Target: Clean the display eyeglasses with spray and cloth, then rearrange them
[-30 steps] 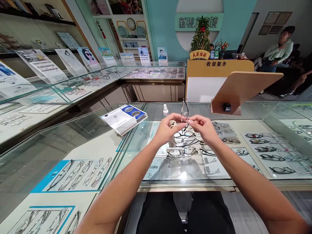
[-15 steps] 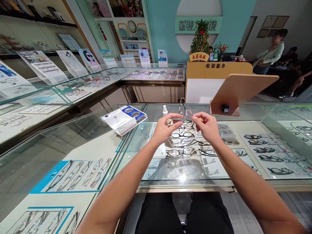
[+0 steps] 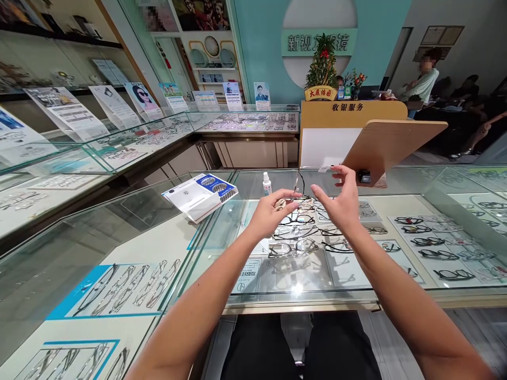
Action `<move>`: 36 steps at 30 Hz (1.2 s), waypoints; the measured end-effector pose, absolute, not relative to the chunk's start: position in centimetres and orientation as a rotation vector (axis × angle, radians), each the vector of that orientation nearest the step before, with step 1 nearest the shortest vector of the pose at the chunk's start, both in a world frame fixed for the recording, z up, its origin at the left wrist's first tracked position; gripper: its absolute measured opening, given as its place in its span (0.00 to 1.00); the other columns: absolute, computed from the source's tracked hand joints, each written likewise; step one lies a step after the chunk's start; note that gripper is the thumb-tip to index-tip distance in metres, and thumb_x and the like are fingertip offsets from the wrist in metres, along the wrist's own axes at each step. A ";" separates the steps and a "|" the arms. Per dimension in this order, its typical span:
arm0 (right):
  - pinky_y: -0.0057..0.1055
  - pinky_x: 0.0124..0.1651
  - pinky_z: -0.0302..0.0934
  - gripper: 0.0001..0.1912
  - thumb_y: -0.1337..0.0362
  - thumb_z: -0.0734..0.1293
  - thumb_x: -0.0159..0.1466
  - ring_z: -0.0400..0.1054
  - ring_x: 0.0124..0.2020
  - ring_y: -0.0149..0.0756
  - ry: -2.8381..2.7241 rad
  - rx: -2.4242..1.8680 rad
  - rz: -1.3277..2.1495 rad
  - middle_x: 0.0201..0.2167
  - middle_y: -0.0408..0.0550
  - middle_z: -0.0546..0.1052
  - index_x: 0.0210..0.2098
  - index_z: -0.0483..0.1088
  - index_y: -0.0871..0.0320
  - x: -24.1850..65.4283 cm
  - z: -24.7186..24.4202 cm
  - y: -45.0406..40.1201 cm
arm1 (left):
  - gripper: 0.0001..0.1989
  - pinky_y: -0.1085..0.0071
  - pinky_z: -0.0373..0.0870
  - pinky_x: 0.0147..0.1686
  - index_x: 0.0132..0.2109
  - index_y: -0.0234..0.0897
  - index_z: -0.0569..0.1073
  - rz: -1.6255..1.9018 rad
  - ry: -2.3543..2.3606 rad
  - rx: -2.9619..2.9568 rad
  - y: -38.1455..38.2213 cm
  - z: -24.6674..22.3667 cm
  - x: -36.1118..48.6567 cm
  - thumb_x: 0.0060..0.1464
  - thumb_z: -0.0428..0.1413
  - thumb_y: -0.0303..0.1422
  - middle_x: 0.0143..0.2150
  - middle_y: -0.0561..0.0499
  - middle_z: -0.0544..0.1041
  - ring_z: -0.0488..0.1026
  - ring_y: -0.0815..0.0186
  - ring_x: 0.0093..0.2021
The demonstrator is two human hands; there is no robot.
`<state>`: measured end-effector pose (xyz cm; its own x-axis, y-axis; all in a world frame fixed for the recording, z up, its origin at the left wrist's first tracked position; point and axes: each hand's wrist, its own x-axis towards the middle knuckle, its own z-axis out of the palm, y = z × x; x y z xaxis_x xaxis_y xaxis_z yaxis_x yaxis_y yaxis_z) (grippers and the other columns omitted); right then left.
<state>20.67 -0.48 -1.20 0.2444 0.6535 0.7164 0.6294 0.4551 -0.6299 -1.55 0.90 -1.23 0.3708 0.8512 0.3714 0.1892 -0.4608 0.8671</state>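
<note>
Glasses [image 3: 297,183] stand upright above the bench [image 3: 336,305], at 12 o'clock from the left hand [image 3: 271,215], which pinches them with a cloth [image 3: 279,205]. The right hand [image 3: 340,205] is spread, off them. The thin frame looks light and fragile; hold it by the rim.

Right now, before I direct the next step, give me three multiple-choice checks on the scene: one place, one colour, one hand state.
1. Where is the small spray bottle? A) on the glass counter B) in a hand C) on the cashier desk
2. What colour is the cloth in the left hand? A) blue B) beige C) black
3. How is the right hand? A) clenched in a fist B) open, fingers spread C) flat on the glass

1: A, it stands upright beyond the left hand.
2: B, a pale wad shows between the fingers.
3: B, its fingers stand apart in the air.
</note>
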 end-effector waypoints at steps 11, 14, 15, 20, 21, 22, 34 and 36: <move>0.55 0.66 0.63 0.33 0.56 0.73 0.63 0.65 0.66 0.54 -1.526 -1.170 -0.057 0.64 0.61 0.68 0.64 0.61 0.54 19.7 -2.0 -0.6 | 0.16 0.70 0.69 0.37 0.52 0.44 0.83 1.169 0.928 1.822 0.2 -1.4 -0.7 0.60 0.68 0.43 0.54 0.49 0.85 0.80 0.61 0.47; 0.55 0.69 0.60 0.28 0.62 0.70 0.63 0.64 0.68 0.54 -1.550 -1.166 -0.067 0.64 0.61 0.69 0.61 0.63 0.55 19.8 -1.8 -0.7 | 0.15 0.69 0.72 0.40 0.51 0.42 0.83 1.210 0.924 1.797 0.3 -1.4 -0.8 0.60 0.67 0.43 0.55 0.48 0.84 0.81 0.60 0.48; 0.55 0.70 0.59 0.26 0.64 0.69 0.62 0.63 0.68 0.54 -1.564 -1.174 -0.077 0.64 0.62 0.69 0.60 0.64 0.55 19.8 -1.7 -0.7 | 0.15 0.68 0.73 0.42 0.50 0.42 0.83 1.226 0.922 1.790 0.3 -1.4 -0.9 0.60 0.67 0.43 0.54 0.48 0.84 0.81 0.60 0.48; 0.56 0.70 0.58 0.21 0.70 0.66 0.59 0.62 0.69 0.56 -1.635 -1.260 -0.114 0.66 0.62 0.68 0.53 0.69 0.55 19.8 -1.8 -0.8 | 0.15 0.65 0.76 0.49 0.50 0.40 0.83 1.384 0.928 1.732 1.1 -1.3 -1.3 0.59 0.68 0.43 0.53 0.47 0.84 0.81 0.61 0.46; 0.56 0.69 0.58 0.21 0.70 0.66 0.59 0.62 0.68 0.56 -1.650 -1.272 -0.108 0.65 0.61 0.69 0.52 0.70 0.55 19.8 -1.9 -0.8 | 0.16 0.65 0.76 0.49 0.50 0.40 0.83 1.422 0.926 1.701 1.2 -1.4 -1.3 0.59 0.68 0.43 0.53 0.46 0.84 0.81 0.61 0.46; 0.56 0.69 0.58 0.20 0.71 0.66 0.59 0.63 0.68 0.57 -1.665 -1.282 -0.098 0.65 0.61 0.70 0.51 0.71 0.55 19.7 -1.9 -0.8 | 0.16 0.64 0.77 0.49 0.50 0.41 0.83 1.458 0.922 1.673 1.4 -1.4 -1.4 0.59 0.68 0.43 0.53 0.46 0.84 0.82 0.60 0.46; 0.54 0.69 0.58 0.14 0.54 0.68 0.74 0.69 0.63 0.50 -1.705 -1.011 0.277 0.57 0.51 0.80 0.53 0.82 0.48 18.3 -1.8 -1.8 | 0.17 0.63 0.80 0.53 0.50 0.42 0.78 1.510 0.732 1.821 0.6 -2.0 -0.8 0.56 0.71 0.38 0.56 0.48 0.78 0.83 0.63 0.48; 0.54 0.68 0.59 0.13 0.54 0.69 0.73 0.70 0.62 0.49 -1.646 -0.984 0.407 0.55 0.51 0.81 0.51 0.83 0.48 17.8 -1.9 -2.1 | 0.21 0.63 0.80 0.51 0.53 0.44 0.73 1.438 0.733 1.802 0.2 -2.1 -0.7 0.56 0.72 0.38 0.58 0.48 0.78 0.84 0.62 0.49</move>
<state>17.77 -2.10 -1.90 -0.0325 0.7737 0.6327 0.3895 0.5928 -0.7049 -0.66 0.23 -2.05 0.2211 0.7881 0.5745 0.0020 -0.5894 0.8078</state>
